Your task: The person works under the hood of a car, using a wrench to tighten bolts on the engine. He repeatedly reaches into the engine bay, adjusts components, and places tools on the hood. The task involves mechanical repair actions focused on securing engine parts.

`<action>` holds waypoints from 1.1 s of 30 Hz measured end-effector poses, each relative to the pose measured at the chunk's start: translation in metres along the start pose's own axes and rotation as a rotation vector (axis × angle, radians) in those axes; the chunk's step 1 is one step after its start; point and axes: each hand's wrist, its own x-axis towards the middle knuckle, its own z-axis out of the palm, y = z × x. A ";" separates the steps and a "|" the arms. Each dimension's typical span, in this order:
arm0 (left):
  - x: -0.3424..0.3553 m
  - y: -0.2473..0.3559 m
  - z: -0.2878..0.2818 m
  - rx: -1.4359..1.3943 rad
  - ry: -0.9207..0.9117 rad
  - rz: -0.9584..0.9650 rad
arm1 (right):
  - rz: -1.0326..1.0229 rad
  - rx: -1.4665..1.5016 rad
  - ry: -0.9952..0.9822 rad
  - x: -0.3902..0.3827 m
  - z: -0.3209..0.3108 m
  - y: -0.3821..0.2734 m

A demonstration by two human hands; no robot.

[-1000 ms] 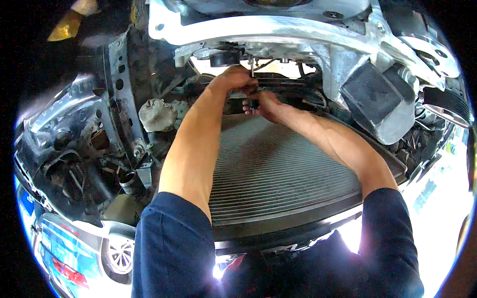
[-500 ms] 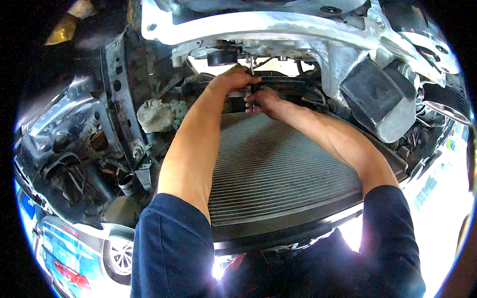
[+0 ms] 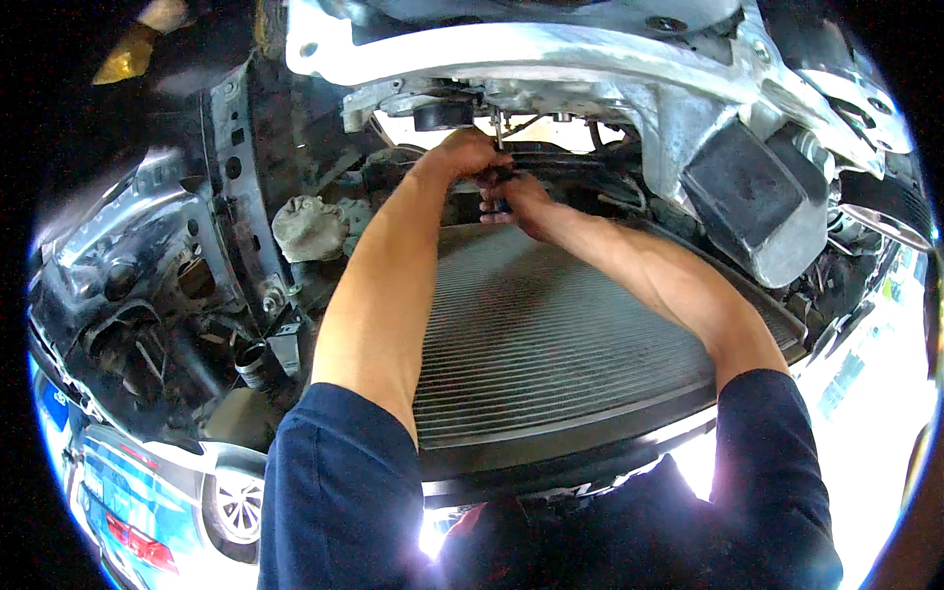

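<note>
Both my arms reach up to the underside of a vehicle, past a finned radiator [image 3: 551,334]. My left hand [image 3: 468,155] is closed around the lower end of a slim, upright metal shaft [image 3: 498,130]. Just below and to the right, my right hand [image 3: 521,204] is wrapped around the dark lower part of the same tool. The shaft points up toward metal engine parts. Its upper tip and exact tool type are hard to make out, since my fingers cover much of it.
A pale metal subframe [image 3: 531,54] crosses above my hands. To the right hangs a dark, boxy mount [image 3: 744,187]. A rounded grey part [image 3: 310,228] and a perforated bracket [image 3: 234,167] are on the left. A blue car [image 3: 128,492] stands at lower left.
My left fingers have curled in closer around the shaft, where one was stretched across it before. My right hand has shifted very slightly left. The arms are nearly still.
</note>
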 end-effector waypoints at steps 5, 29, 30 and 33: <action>-0.002 0.004 0.000 -0.020 0.110 -0.200 | -0.022 -0.036 0.020 0.005 0.002 -0.001; 0.021 -0.013 0.007 -0.654 0.636 0.221 | -0.024 0.007 0.007 0.022 0.002 0.000; 0.020 -0.014 0.007 -0.152 0.576 0.110 | -0.135 -0.022 -0.042 0.023 0.001 0.009; 0.000 -0.010 0.038 0.184 0.486 -0.112 | 0.204 -0.004 0.055 0.016 -0.003 0.038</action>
